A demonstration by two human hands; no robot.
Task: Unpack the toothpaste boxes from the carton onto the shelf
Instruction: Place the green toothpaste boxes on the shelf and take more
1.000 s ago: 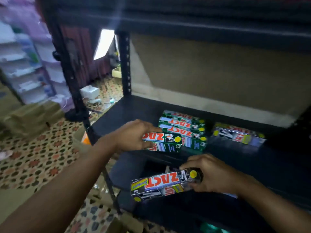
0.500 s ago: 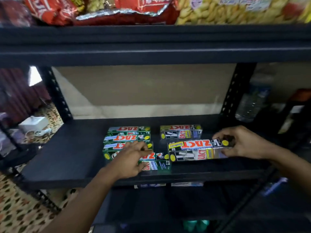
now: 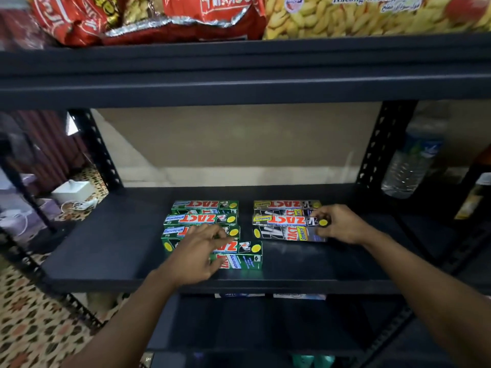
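Three green Zact toothpaste boxes [image 3: 199, 218] lie in a row on the black shelf [image 3: 106, 248]. In front of them a fourth green box [image 3: 245, 257] sits shifted to the right, with my left hand [image 3: 196, 254] over its left end, thumb on its front face. To the right, a black Zact box [image 3: 285, 204] lies at the back. In front of it my right hand [image 3: 342, 224] pinches the right end of a second black box [image 3: 287, 221], which rests on the shelf. The carton is out of view.
A low upper shelf [image 3: 239, 73] carries red snack bags [image 3: 186, 14] and a peanut bag [image 3: 358, 14]. A water bottle [image 3: 410, 166] stands past the right post [image 3: 382, 144]. Bare shelf surface lies left and right of the boxes. A white box [image 3: 70, 191] sits on the floor.
The view rose from the floor side to face the shelf. Both boxes came down from the air onto the shelf, and the black one slid back against the rear black box.
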